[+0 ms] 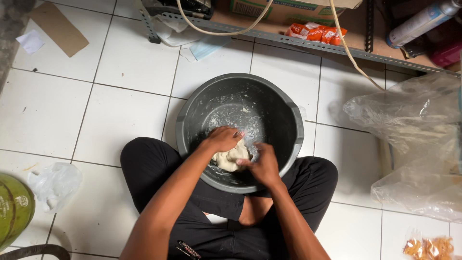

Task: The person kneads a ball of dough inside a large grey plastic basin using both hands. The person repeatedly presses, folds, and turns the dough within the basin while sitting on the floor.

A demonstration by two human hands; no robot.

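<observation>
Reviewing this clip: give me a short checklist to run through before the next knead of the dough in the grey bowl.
1. Pale dough lump inside the round dark grey plastic bowl: ok.
2. Left hand on the dough: ok.
3. Right hand on the dough: ok.
4. Bowl steady on the white tiled floor, between the knees: ok.
5. Dough evenly mixed: cannot tell.
6. Clear plastic bags apart from the bowl: ok.

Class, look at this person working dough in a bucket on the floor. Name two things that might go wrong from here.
The grey bucket sits only between the crossed legs, so the pressing left hand and right hand might tip it. The dough lies against the near wall, where it may smear up the floury side.
</observation>
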